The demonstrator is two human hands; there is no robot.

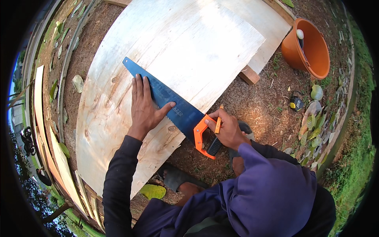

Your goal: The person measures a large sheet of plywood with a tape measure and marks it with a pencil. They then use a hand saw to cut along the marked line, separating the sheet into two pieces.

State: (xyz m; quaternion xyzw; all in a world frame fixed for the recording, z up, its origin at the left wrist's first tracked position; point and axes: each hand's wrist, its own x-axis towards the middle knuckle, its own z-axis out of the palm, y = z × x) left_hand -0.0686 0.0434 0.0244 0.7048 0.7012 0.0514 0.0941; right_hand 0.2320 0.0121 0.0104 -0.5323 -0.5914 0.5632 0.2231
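Head view: your saw (pixel 181 110) lies across the plywood sheet (pixel 102 122), tip toward 10 o'clock, handle (pixel 198 132) past the edge toward 4. Left hand (pixel 143 110) is spread, fingers and thumb upon the blade; right hand (pixel 229 128) pinches an orange stick (pixel 218 125), seemingly a pencil, beside the handle. Advisable: press the blade evenly so it cannot pivot, and mind fingers crossing the teeth. Bucket (pixel 290 51) at 2 and black-and-yellow tool (pixel 296 103) at 3 sit well apart; your sandalled foot (pixel 173 176) near 6 could obstruct the handle
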